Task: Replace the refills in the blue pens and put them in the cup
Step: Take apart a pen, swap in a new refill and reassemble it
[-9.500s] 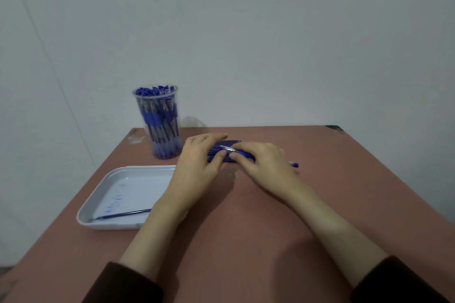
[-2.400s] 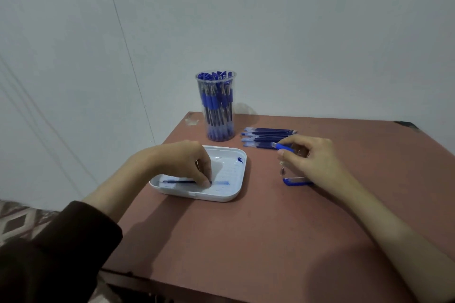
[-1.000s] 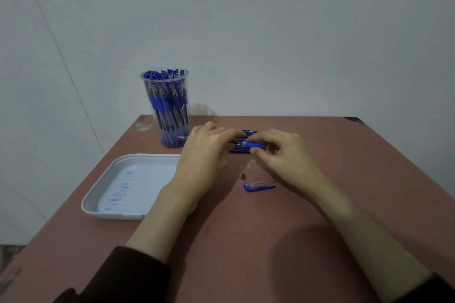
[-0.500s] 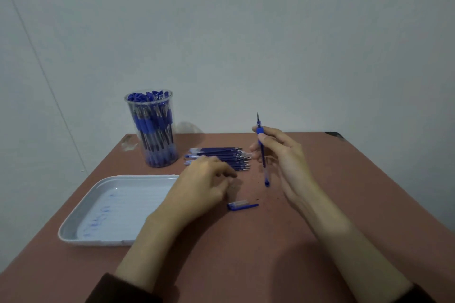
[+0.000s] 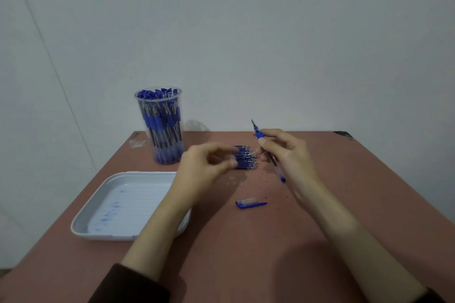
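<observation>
My right hand (image 5: 289, 156) grips a blue pen (image 5: 258, 134) nearly upright above the table, its refill tip poking out at the top and its rear end pointing down. My left hand (image 5: 204, 171) hovers blurred just left of it, fingers curled with thumb and forefinger close together; whether they pinch anything is unclear. Partly behind the left fingers, a pile of blue refills (image 5: 246, 158) lies on the table. A blue pen cap (image 5: 250, 203) lies in front of both hands. The clear cup (image 5: 162, 135), full of blue pens, stands at the back left.
A white tray (image 5: 98, 204) with blue ink stains sits on the left of the red-brown table (image 5: 246, 253), under my left forearm. Small dark specks dot the table near the cap. A plain wall stands right behind the table.
My left hand has lifted off the table near the cap and moved up toward the refill pile and the pen. My right hand still holds the pen upright.
</observation>
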The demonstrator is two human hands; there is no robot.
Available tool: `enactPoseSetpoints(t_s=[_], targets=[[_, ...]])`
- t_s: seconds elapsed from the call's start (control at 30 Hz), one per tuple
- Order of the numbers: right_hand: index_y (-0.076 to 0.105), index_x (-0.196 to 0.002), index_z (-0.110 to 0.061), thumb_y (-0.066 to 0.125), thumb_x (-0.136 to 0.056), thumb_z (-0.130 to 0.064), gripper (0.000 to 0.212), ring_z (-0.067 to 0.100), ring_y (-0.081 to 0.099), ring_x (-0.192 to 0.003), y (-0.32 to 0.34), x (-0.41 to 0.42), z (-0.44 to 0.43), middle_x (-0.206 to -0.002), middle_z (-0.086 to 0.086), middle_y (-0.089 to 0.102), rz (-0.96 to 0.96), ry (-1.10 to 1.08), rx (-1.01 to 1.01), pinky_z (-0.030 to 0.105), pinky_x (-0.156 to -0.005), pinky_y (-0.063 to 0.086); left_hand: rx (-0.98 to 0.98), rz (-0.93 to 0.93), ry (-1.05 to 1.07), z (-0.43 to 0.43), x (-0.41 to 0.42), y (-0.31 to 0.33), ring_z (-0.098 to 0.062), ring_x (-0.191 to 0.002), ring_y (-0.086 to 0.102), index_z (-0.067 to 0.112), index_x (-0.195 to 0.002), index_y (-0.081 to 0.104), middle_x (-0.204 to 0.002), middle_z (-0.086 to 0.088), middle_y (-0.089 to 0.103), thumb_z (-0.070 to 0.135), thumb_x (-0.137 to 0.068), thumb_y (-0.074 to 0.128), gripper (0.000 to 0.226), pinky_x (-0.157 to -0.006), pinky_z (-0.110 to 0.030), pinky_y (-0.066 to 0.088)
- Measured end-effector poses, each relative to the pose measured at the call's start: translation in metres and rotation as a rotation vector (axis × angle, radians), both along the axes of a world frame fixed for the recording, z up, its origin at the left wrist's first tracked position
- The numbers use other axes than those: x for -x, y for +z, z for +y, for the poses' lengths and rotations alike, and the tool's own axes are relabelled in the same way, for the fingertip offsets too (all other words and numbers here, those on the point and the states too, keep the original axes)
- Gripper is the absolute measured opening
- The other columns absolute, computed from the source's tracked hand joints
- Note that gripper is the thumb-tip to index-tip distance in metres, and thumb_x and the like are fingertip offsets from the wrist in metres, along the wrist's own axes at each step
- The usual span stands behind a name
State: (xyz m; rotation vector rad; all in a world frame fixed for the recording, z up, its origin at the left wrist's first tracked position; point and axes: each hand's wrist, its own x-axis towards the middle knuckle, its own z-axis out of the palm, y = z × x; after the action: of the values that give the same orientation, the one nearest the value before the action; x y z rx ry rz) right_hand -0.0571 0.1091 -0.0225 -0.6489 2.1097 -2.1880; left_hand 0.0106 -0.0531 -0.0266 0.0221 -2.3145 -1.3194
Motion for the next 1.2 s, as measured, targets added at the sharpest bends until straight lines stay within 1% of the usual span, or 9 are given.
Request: enactPoseSetpoints(t_s=[0.1, 0.17, 0.4, 0.6, 0.7, 0.83, 1.0, 1.1, 1.2], targets=[[0.073, -0.087, -0.031, 0.065, -0.088, -0.013, 0.02, 0.009, 0.055, -0.066, -0.004, -0.002, -0.002, -0.066, -0.008, 0.064, 0.145, -0.005, -0.132, 0.039, -0.069, 0.048, -0.467, 0.052, -0.007, -0.003, -0.003, 0.006, -0.013, -0.085, 0.068, 0.021, -0.094, 0.07, -0.091, -0.005, 0.073, 0.002, -0.076, 0.073, 0.026, -0.079, -0.024, 0.056], [0.072, -0.087, -0.034, 0.066, -0.087, -0.014, 0.021, 0.003, 0.054, -0.065, -0.006, -0.003, -0.002, -0.065, -0.016, 0.064, 0.245, -0.009, -0.243, 0.026, -0.068, 0.046, -0.57, 0.055, -0.038, -0.002, -0.003, 0.007, -0.011, -0.083, 0.068, 0.018, -0.097, 0.069, -0.09, -0.003, 0.073, -0.001, -0.076, 0.071, 0.028, -0.076, -0.02, 0.055], [0.07, -0.082, -0.038, 0.07, -0.083, -0.015, 0.023, -0.001, 0.056, -0.064, -0.01, -0.004, -0.006, -0.071, -0.023, 0.066, 0.345, -0.033, -0.352, 0.011, -0.063, 0.039, -0.634, 0.059, -0.083, -0.004, -0.003, 0.008, -0.01, -0.083, 0.069, 0.019, -0.099, 0.067, -0.088, 0.0, 0.074, -0.004, -0.077, 0.069, 0.031, -0.079, -0.019, 0.054], [0.075, -0.093, -0.027, 0.069, -0.084, -0.015, 0.017, 0.005, 0.065, -0.084, -0.012, -0.008, -0.01, -0.086, -0.015, 0.071, 0.53, -0.112, -0.441, 0.025, -0.078, 0.05, -0.533, 0.032, -0.096, 0.0, -0.005, 0.006, -0.007, -0.08, 0.068, 0.02, -0.101, 0.068, -0.082, 0.002, 0.073, -0.001, -0.077, 0.071, 0.031, -0.074, -0.018, 0.052], [0.075, -0.091, -0.024, 0.064, -0.089, -0.014, 0.015, 0.002, 0.061, -0.068, -0.007, -0.013, -0.011, -0.072, -0.014, 0.068, 0.386, -0.033, -0.373, 0.018, -0.067, 0.047, -0.591, 0.048, -0.138, 0.002, -0.006, 0.006, -0.007, -0.081, 0.068, 0.019, -0.104, 0.066, -0.084, 0.001, 0.074, -0.001, -0.08, 0.067, 0.031, -0.073, -0.016, 0.05], [0.072, -0.082, -0.001, 0.054, -0.095, -0.014, 0.025, 0.015, 0.037, -0.047, 0.0, -0.016, -0.014, -0.06, 0.018, 0.052, 0.042, 0.173, -0.183, 0.027, -0.046, 0.032, -0.69, 0.068, -0.256, 0.002, -0.006, 0.008, -0.014, -0.095, 0.067, 0.018, -0.115, 0.059, -0.1, -0.003, 0.073, 0.002, -0.082, 0.063, 0.037, -0.086, -0.021, 0.051], [0.073, -0.066, -0.021, 0.051, -0.095, -0.01, 0.038, 0.014, 0.035, -0.048, 0.005, -0.025, -0.018, -0.057, 0.009, 0.054, -0.006, 0.259, -0.02, 0.019, -0.046, 0.03, -0.663, 0.051, -0.181, 0.007, -0.005, 0.009, -0.01, -0.096, 0.067, 0.017, -0.108, 0.063, -0.098, -0.003, 0.073, 0.027, -0.072, 0.069, 0.038, -0.088, -0.023, 0.049], [0.073, -0.072, -0.018, 0.05, -0.095, -0.011, 0.033, 0.014, 0.035, -0.049, 0.005, -0.023, -0.017, -0.058, 0.01, 0.053, -0.026, 0.268, 0.029, 0.022, -0.048, 0.027, -0.627, 0.058, -0.131, 0.005, -0.004, 0.006, -0.008, -0.088, 0.066, 0.016, -0.089, 0.071, -0.087, 0.0, 0.073, 0.028, -0.074, 0.068, 0.02, -0.084, -0.026, 0.046], [0.072, -0.079, -0.013, 0.051, -0.095, -0.011, 0.028, 0.013, 0.035, -0.047, 0.005, -0.023, -0.018, -0.058, 0.01, 0.053, -0.019, 0.248, 0.009, 0.02, -0.047, 0.03, -0.613, 0.048, -0.179, 0.005, -0.003, 0.006, -0.008, -0.092, 0.064, 0.016, -0.089, 0.073, -0.089, 0.002, 0.073, 0.029, -0.078, 0.063, 0.02, -0.087, -0.026, 0.045]])
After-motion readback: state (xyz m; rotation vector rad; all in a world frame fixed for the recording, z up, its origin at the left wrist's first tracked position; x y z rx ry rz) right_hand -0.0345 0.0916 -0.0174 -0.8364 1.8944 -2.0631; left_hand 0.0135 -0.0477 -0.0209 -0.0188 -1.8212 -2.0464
